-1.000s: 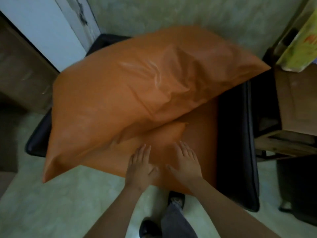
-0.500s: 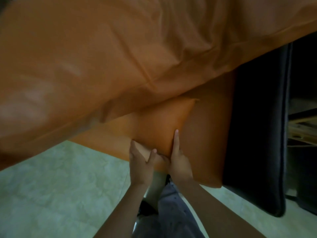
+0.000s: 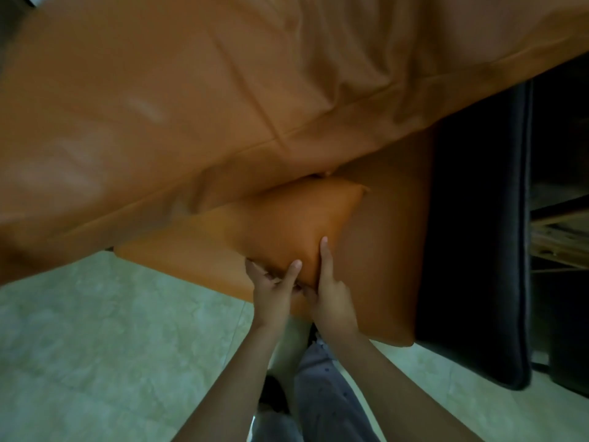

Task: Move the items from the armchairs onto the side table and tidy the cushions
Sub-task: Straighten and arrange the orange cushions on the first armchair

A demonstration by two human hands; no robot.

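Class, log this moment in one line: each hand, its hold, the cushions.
left hand: grips small cushion | right hand: grips small cushion | large cushion: overlaps its far end | seat cushion: underneath

Pale tiled floor (image 3: 95, 346) below, wooden frame (image 3: 557, 247) at right.

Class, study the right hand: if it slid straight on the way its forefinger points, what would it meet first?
The right hand grips the small cushion; pushed on along it, it would probably meet the large cushion overhanging beyond, though depth is unclear.
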